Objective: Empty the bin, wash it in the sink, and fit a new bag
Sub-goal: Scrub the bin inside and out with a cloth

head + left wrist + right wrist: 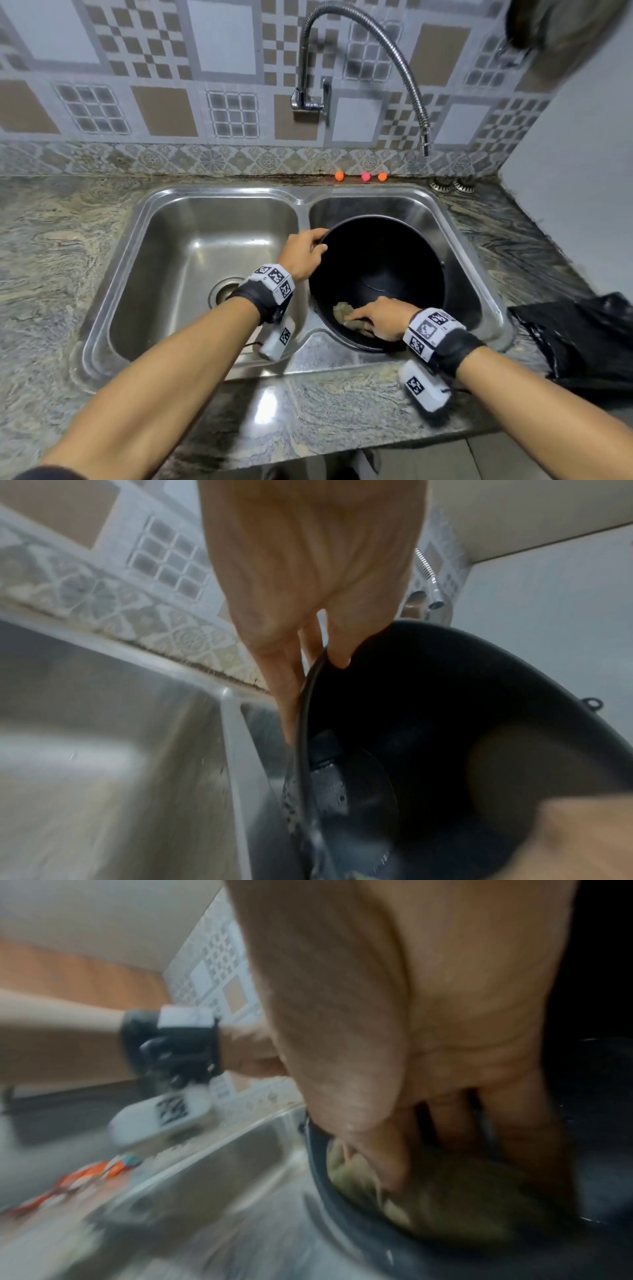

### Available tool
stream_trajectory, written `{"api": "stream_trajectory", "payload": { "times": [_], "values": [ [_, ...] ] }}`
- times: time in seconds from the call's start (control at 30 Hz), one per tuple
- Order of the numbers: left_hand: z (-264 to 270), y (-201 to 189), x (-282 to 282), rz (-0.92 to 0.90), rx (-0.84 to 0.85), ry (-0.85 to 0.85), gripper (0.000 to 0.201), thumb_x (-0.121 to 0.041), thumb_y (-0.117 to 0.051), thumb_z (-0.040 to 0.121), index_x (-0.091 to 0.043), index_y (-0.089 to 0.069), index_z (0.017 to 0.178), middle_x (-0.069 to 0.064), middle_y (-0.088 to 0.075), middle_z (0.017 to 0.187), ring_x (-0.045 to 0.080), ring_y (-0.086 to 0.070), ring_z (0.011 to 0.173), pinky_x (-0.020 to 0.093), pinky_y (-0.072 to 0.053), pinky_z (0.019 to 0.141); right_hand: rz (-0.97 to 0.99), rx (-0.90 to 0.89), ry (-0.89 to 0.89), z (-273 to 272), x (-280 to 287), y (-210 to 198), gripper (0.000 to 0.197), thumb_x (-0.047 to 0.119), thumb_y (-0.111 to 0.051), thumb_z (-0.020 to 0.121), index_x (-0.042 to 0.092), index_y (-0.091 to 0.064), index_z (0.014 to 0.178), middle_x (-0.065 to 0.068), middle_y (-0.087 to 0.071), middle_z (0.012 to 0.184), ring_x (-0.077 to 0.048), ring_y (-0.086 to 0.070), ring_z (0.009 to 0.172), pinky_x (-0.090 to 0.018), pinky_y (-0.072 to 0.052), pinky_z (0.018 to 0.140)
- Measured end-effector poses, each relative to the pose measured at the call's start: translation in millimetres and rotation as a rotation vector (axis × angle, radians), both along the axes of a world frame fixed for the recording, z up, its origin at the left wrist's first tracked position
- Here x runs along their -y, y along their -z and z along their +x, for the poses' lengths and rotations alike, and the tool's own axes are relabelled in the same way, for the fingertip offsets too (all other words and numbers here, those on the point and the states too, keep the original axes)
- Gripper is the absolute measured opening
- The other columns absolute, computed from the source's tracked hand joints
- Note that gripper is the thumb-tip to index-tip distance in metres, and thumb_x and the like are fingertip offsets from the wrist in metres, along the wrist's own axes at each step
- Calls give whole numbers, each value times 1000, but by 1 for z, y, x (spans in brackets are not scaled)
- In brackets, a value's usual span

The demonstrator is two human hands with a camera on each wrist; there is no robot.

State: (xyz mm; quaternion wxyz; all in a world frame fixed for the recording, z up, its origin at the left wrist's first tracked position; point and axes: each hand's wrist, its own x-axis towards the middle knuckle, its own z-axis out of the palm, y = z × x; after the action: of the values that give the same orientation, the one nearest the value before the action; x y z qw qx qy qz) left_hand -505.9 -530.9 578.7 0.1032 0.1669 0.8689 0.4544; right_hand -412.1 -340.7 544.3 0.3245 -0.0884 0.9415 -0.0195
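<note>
A round black bin leans toward me in the right basin of the steel sink. My left hand grips its rim at the upper left, thumb inside and fingers outside, as the left wrist view shows at the left hand and bin. My right hand lies flat inside the near wall and presses a crumpled greenish cloth against it. The blurred right wrist view shows the right hand spread over the cloth. Water drops cling to the bin's wall.
A flexible tap arches from the tiled wall, its spout above the right basin's back corner. A crumpled black bag lies on the granite counter to the right. The left basin holds only its drain. Three small coloured balls sit behind the sink.
</note>
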Motion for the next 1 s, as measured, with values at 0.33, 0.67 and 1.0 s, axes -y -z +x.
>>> {"api": "stream_trajectory", "payload": {
  "times": [0.33, 0.67, 1.0],
  "values": [
    [28, 42, 6, 275, 246, -236, 25, -9, -57, 94, -18, -71, 112, -5, -73, 91, 16, -70, 89, 45, -59, 86, 66, -72, 200, -72, -31, 25, 54, 25, -48, 96, 32, -35, 148, -1, -46, 150, -26, -52, 129, -28, -40, 102],
    [21, 45, 19, 265, 357, -172, 25, 1, -56, 94, -13, -72, 106, 7, -75, 96, 22, -73, 87, 41, -62, 74, 30, -7, 257, -115, -38, 99, 76, 1, -46, 92, 25, -16, 157, -2, -10, 165, -28, -20, 150, -35, -19, 121],
    [22, 46, 19, 264, 399, -177, 23, 3, -56, 94, -3, -70, 110, 15, -74, 101, 28, -73, 85, 36, -62, 68, -95, -6, 282, -121, -27, 100, 63, 15, -46, 95, 25, -26, 153, -4, -39, 155, -26, -41, 138, -40, -30, 117]
  ]
}}
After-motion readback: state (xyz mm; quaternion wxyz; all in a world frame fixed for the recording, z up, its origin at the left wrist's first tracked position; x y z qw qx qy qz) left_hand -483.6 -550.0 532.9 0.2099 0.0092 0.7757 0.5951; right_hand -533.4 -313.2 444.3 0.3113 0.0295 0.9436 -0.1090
